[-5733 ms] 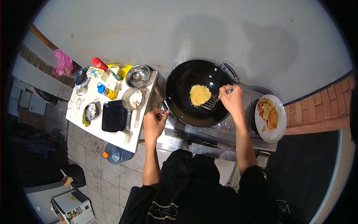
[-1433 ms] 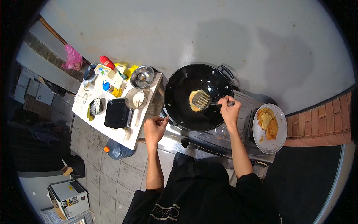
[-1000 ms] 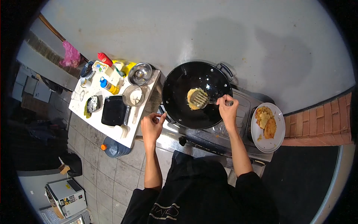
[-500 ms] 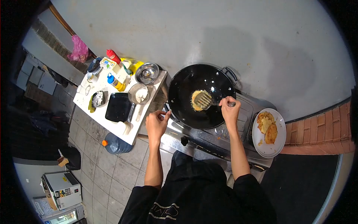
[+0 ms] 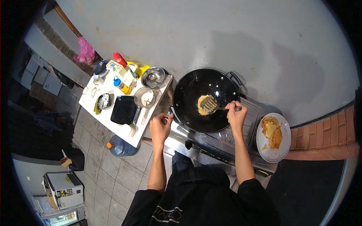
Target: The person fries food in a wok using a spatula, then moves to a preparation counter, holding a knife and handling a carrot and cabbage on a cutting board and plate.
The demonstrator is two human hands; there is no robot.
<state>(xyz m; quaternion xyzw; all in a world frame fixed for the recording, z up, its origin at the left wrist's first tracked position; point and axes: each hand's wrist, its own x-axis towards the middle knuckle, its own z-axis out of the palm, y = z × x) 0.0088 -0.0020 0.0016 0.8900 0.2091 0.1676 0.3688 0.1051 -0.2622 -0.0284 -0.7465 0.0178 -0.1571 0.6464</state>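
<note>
A black wok (image 5: 192, 118) stands on the stove (image 5: 247, 118), with a round yellow-brown patty (image 5: 201, 107) inside it. My right hand (image 5: 236, 113) is closed around the handle of a slotted spatula (image 5: 209, 104), whose blade lies over the right part of the patty. At the wok's lower left rim, my left hand (image 5: 161, 126) has its fingers curled together beside the wok's handle. Whatever those fingers grip is too small to make out. On the right, a white plate (image 5: 267, 155) holds fried patties (image 5: 276, 138).
A white table (image 5: 90, 102) on the left bears a black square pan (image 5: 123, 110), a metal bowl (image 5: 160, 72), a clear bowl of white powder (image 5: 147, 98), a yellow bottle (image 5: 122, 86) and a red bottle (image 5: 120, 60). A blue water jug (image 5: 122, 145) is on the floor below.
Since the first frame, the spatula has moved from the patty's lower right edge onto its top. Lately my hands have barely moved relative to the wok, while the whole view has shifted and tilted slightly.
</note>
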